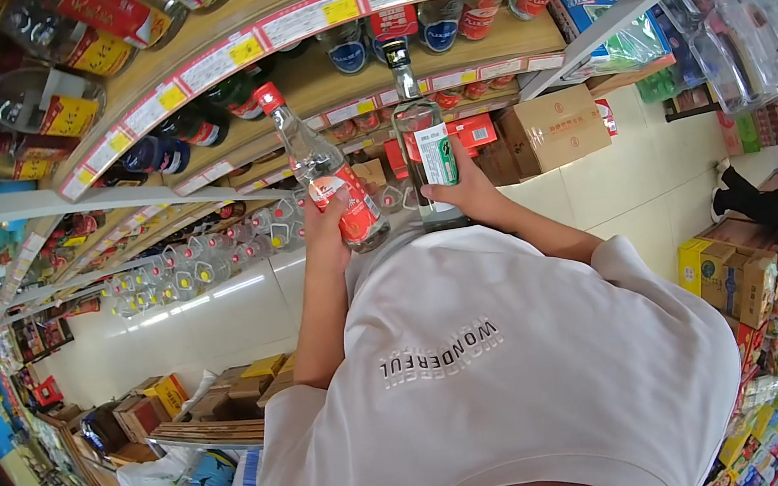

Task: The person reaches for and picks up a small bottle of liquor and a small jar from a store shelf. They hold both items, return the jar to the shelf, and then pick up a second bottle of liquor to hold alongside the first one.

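My left hand [327, 220] is closed around a clear glass bottle with a red cap and a red label [349, 199]. The bottle tilts, its cap leaning to the left. In my right hand [469, 189] is a second clear glass bottle with a black cap and a white and green label [433, 156], held nearly upright. Both bottles are in front of my chest, side by side and apart. My fingers behind the bottles are partly hidden.
Ahead is a shelf edge with price tags [296, 23], with several bottles on its levels. Cardboard boxes [562, 132] and large plastic jugs [182, 274] stand on the floor. Stacked goods [202, 402] lie at my left. Another person's leg [754, 196] shows at the right.
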`<state>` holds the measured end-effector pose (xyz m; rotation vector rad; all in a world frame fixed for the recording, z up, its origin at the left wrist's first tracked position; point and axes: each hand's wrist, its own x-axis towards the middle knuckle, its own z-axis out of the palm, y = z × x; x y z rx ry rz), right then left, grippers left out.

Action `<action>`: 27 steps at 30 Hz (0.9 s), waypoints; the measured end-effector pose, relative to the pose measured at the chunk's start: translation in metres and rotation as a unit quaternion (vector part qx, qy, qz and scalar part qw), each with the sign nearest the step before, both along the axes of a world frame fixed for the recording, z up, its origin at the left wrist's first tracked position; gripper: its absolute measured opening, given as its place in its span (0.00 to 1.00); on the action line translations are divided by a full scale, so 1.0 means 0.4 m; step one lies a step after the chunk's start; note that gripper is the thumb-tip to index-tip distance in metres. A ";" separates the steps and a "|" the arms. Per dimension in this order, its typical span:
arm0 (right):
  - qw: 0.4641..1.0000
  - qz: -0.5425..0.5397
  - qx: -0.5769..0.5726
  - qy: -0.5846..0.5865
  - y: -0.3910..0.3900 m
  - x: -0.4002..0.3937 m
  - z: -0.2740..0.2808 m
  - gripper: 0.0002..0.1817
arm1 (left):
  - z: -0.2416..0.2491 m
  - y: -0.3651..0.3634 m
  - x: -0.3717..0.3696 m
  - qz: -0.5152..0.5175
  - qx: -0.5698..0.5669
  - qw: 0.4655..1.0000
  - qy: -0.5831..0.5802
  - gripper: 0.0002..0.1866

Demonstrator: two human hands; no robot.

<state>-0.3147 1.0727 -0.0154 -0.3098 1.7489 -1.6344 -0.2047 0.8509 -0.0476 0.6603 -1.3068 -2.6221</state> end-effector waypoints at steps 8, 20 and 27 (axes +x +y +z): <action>0.999 -0.041 0.015 0.018 0.122 -0.030 -0.008 0.56 | 0.007 -0.053 -0.154 0.112 -0.054 0.992 -0.005 0.20; 0.988 -0.148 -0.038 0.028 0.193 -0.020 -0.028 0.49 | -0.051 0.029 -0.085 0.034 0.001 0.999 0.003 0.20; 0.984 -0.166 -0.061 -0.007 0.235 -0.011 -0.031 0.41 | -0.025 0.113 -0.079 -0.024 -0.014 0.999 -0.017 0.21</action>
